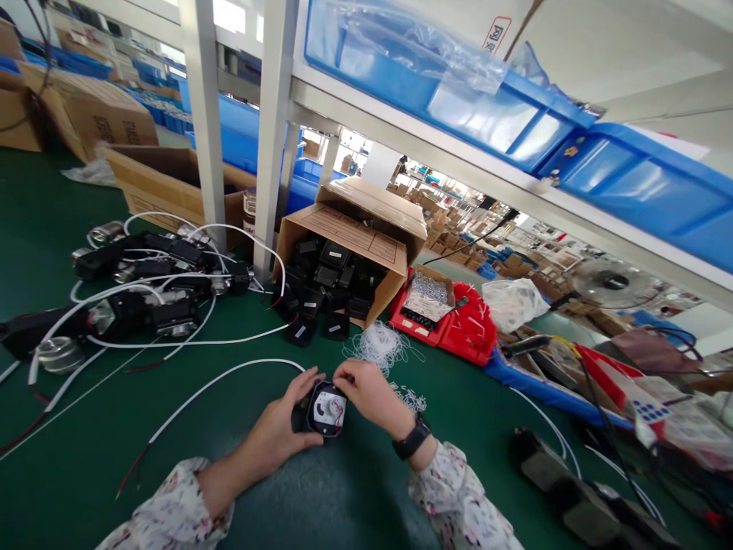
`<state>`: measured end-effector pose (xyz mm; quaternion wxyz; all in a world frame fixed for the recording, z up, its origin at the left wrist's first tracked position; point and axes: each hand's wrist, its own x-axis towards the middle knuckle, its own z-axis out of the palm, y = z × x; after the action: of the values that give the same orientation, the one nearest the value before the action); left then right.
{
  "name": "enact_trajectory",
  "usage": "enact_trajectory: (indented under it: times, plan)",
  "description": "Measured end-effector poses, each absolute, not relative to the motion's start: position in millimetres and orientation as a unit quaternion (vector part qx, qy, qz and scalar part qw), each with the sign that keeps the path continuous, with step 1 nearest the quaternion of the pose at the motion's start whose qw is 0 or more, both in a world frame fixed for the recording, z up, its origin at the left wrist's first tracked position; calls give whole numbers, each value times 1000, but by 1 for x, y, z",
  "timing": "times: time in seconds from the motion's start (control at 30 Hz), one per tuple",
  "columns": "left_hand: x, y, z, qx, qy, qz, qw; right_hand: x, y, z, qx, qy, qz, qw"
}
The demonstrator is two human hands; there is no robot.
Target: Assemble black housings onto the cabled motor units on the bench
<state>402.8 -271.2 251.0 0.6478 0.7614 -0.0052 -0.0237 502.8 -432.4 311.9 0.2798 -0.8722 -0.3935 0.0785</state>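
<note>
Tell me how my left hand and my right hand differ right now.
The left hand spreads its thumb and fingers around one side of the open black housing; the right hand bunches its fingers at the housing's upper-right edge. The right hand's wrist wears a black band; the left hand's is bare. Both come out of white patterned sleeves.

Left hand (279, 422) cupped sideways, right hand (369, 391) curled, both forearms (229, 472) angled inward

Housing (328, 411) sat before the carton (362, 235), cabled units (173, 313) to its left, tray (411, 325) to its right, apparently a fan (614, 283) beyond.
</note>
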Motion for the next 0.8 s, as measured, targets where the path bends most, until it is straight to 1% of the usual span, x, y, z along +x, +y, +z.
enact_trajectory:
  times: [0.07, 0.2, 0.27, 0.43, 0.7, 0.8]
  plan:
    - [404, -271, 251, 759, -6, -27, 651, 502, -432, 311, -869, -405, 50, 280]
    - [404, -271, 254, 751, -3, -25, 660, 501, -433, 309, -859, -377, 15, 346]
    - [404, -271, 256, 748, -3, -23, 663, 501, -433, 307, -858, -372, 13, 355]
    - [404, -271, 256, 749, -1, -19, 662, 504, -429, 303, -873, -382, 44, 299]
    - [404, -271, 259, 761, -5, -10, 649, 502, -418, 315, -864, -419, 73, 269]
    - [405, -270, 257, 761, -16, -1, 649, 502, -411, 321, -881, -410, 75, 224]
